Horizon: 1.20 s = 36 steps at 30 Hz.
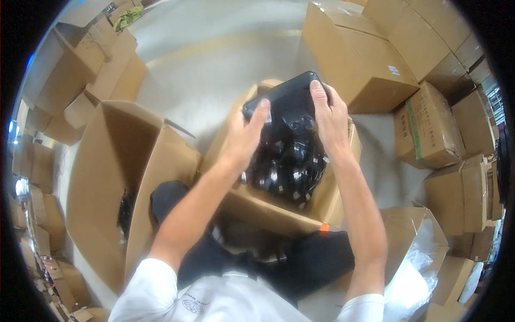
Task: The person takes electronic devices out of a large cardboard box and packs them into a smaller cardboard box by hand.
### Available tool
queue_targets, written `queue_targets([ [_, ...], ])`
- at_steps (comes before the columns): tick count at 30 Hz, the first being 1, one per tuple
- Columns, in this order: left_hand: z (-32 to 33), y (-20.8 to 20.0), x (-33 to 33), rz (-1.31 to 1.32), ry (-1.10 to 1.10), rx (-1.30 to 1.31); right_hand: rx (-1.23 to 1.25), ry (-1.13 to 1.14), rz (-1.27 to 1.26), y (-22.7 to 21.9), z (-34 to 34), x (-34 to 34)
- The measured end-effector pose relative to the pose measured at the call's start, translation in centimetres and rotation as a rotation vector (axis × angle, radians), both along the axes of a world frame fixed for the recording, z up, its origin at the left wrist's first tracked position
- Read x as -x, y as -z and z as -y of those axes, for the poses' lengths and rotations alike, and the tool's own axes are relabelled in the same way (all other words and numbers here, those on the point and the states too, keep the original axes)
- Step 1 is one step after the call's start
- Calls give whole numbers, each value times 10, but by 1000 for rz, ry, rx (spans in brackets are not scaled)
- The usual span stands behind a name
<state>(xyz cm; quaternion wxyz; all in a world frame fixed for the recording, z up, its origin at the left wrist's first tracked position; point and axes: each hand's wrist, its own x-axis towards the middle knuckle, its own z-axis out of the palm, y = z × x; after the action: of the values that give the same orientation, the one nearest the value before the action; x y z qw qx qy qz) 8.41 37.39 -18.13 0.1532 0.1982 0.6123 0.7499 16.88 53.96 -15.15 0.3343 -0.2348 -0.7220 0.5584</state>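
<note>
Both of my hands grip a flat black rectangular thing with rounded corners (pixel 287 92), held up over an open cardboard box (pixel 265 206). My left hand (pixel 244 131) is closed on its left side with the thumb on top. On its right side my right hand (pixel 330 115) is closed too, thumb along the upper corner. The fingers beneath it are hidden. Inside the box lie many shiny black items (pixel 284 172) with small white tags, too jumbled to make out their kind. The held thing covers the far part of the box.
At my left stands a tall open carton (pixel 96 198) with something black (pixel 126 214) at its bottom. A carton with clear plastic wrap (pixel 413 276) is at the right. Stacked cardboard boxes (pixel 365 64) line the right side, and more cartons (pixel 107 70) stand at the far left.
</note>
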Motion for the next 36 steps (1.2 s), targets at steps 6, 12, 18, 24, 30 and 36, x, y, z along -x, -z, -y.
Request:
queue_targets([
  [6, -21, 66, 31, 786, 180, -317, 443, -639, 322, 79, -32, -2],
  [12, -52, 163, 49, 834, -122, -63, 320, -474, 865, 170, -68, 18],
  [18, -72, 253, 67, 746, -269, -104, -730, -340, 827, 213, -80, 76],
  [24, -87, 286, 69, 701, -425, 36, -846, -433, 974, 237, -83, 84],
  [30, -73, 315, 77, 656, -435, 135, -895, -375, 792, 267, -65, 63],
  [36, -79, 329, 80, 863, -441, 256, -723, -455, 833, 271, -82, 52],
])
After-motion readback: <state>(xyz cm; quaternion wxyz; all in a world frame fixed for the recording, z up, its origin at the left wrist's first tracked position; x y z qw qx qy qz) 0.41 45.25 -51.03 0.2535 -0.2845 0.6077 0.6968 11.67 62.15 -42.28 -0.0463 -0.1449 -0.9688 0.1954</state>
